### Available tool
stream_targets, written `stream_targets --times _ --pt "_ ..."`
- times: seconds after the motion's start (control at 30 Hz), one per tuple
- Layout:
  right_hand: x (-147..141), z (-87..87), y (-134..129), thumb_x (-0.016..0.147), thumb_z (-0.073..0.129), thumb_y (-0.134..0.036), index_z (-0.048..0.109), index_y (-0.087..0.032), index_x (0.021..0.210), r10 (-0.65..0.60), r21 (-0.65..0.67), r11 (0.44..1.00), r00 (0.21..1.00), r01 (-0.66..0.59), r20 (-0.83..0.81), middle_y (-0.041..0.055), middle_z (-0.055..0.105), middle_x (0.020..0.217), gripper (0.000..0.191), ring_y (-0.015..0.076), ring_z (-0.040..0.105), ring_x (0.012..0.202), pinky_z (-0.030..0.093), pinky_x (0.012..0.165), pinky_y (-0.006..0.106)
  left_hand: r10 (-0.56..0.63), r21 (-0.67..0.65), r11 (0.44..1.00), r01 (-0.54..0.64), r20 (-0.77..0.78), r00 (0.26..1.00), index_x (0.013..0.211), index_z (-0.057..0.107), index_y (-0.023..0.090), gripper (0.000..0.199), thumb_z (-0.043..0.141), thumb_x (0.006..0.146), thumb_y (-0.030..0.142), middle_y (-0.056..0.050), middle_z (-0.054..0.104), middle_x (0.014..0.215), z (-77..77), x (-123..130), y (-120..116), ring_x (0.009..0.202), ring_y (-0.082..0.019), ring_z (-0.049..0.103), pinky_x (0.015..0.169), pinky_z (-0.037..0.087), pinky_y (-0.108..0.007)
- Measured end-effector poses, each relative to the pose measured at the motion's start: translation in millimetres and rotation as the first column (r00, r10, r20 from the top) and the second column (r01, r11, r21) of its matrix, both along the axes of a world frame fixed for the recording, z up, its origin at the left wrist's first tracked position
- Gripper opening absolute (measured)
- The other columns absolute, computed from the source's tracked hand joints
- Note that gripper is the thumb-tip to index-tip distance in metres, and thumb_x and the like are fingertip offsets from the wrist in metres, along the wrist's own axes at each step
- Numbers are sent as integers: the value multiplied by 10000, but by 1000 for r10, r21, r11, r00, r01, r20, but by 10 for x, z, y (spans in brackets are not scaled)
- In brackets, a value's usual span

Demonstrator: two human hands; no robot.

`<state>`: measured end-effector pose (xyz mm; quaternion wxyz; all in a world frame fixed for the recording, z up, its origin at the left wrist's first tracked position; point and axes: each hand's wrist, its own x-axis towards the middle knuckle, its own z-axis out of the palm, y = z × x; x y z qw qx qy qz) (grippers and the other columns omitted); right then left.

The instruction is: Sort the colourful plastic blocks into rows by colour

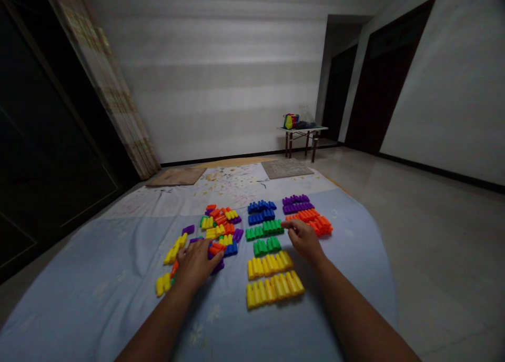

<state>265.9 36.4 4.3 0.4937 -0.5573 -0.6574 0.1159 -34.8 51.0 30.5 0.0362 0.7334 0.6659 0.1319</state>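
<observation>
Presently, the left hand point(195, 262) is lying spread over a mixed heap of plastic pieces point(216, 231), left of the frame's centre; whether it is gripping any, I cannot tell. Well apart, the right hand point(303, 240) is pointing at the green rows point(272, 227), right of centre, its hold unclear. Yellow rows point(272, 291) are lying lower on the cloth point(355, 235).

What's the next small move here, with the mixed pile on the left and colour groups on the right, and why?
I'd probably pick an orange piece from the mixed pile with the left hand: it lies right beside that hand, and an orange group sits by the right hand.
</observation>
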Motion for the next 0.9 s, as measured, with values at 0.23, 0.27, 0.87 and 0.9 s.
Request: stream_targets --times 0.23,0.27,0.87,0.9 --pt "11 -46 38 714 433 -121 658 -188 848 8 -12 1000 1000 -9 -26 42 685 867 269 170 614 852 479 778 320 -51 126 991 41 76 996 1081 576 214 438 536 707 439 -90 601 1128 12 129 -8 1100 -276 474 962 273 -463" --pt "8 -47 38 716 432 -119 658 -187 849 9 -10 1000 1000 -10 -28 42 685 867 270 169 615 850 479 777 320 -115 155 983 97 109 987 1096 567 222 436 531 717 434 -84 587 1146 1 150 -27 1108 -267 468 959 293 -447" --pt "-60 -47 29 683 438 -52 678 -193 844 50 -96 994 999 -49 12 33 691 849 322 173 620 832 475 782 303 -250 91 968 234 381 890 1173 516 216 484 465 766 473 -74 533 1153 -388 424 -369 1077 -230 516 943 411 -375" --pt "-65 -53 28 686 439 -52 678 -195 843 54 -103 993 998 -52 11 33 691 854 320 174 620 837 474 787 303 -236 92 972 218 384 893 1170 519 215 487 465 762 477 -72 536 1150 -394 422 -368 1072 -230 520 937 418 -371"
